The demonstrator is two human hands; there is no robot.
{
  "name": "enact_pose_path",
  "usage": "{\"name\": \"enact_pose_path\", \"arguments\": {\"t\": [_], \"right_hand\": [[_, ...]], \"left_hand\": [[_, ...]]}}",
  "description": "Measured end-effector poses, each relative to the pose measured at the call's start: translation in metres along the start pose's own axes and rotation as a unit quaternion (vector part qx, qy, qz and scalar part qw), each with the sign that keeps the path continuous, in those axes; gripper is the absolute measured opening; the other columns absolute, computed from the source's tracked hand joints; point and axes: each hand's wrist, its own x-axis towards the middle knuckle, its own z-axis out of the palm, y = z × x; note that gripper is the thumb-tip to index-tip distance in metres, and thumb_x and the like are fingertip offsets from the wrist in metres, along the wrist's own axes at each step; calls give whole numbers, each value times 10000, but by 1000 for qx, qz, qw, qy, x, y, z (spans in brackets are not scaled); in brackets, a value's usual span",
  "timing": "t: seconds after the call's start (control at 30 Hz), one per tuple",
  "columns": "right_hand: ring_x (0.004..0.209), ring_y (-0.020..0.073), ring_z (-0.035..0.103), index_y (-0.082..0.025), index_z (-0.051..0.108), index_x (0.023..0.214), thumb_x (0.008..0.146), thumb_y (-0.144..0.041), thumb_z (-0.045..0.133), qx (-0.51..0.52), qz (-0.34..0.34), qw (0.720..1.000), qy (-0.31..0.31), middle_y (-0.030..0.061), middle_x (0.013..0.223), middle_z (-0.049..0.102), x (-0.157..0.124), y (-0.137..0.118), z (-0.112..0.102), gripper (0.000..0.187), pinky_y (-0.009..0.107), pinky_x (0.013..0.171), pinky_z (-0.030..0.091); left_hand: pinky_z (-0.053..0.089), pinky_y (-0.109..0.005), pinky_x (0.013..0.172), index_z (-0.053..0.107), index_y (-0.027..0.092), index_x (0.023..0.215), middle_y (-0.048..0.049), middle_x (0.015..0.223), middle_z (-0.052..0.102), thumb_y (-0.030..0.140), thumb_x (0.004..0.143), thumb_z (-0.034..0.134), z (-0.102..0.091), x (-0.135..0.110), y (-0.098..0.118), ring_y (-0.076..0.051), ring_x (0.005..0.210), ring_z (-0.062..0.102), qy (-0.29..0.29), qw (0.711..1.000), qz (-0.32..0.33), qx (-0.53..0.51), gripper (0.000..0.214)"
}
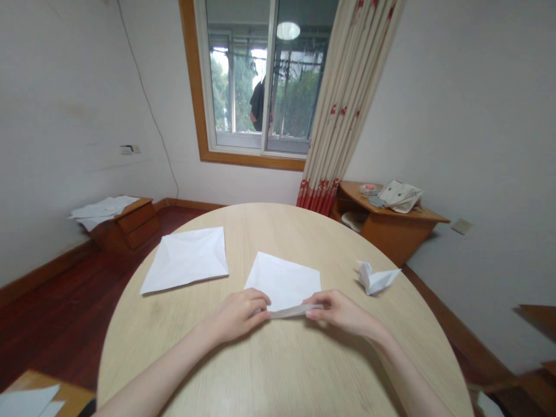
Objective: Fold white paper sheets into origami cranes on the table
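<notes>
A white sheet of paper [289, 282] lies in front of me on the round table, its near edge turned up in a narrow fold. My left hand [243, 313] is closed on the near left corner, thumb along the fold. At the near right corner my right hand [336, 311] pinches the same edge between thumb and fingers. To the left lies a flat stack of white paper [186, 259] with faint crease lines. A folded white paper bird [376, 279] stands on the right, apart from my right hand.
The round wooden table [278, 370] fills the foreground. Behind it on the right stands a corner desk [386, 231] with a cloth bag [400, 196]. A low cabinet [136, 223] with papers is at the left wall. A long curtain [343, 110] hangs beside the window.
</notes>
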Motion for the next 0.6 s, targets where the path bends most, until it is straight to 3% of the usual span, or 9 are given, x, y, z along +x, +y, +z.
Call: {"name": "enact_pose_path", "arguments": {"t": [0.2,0.6], "right_hand": [[583,107,381,-156,555,641,748,-467,628,50,-21,997,53,-33,615,458,6,4,0,336,241,553,278],[550,119,394,-156,566,606,718,-454,576,17,1,988,152,-36,556,449,16,13,3,318,244,527,269]], "left_hand": [[465,-281,860,652,190,906,-47,1089,669,322,958,455,-1,1,2,-194,990,626,-20,999,-29,7,243],[455,-265,801,627,204,953,-24,989,669,348,943,462,-7,1,3,-183,912,627,-49,997,-58,-4,220]]}}
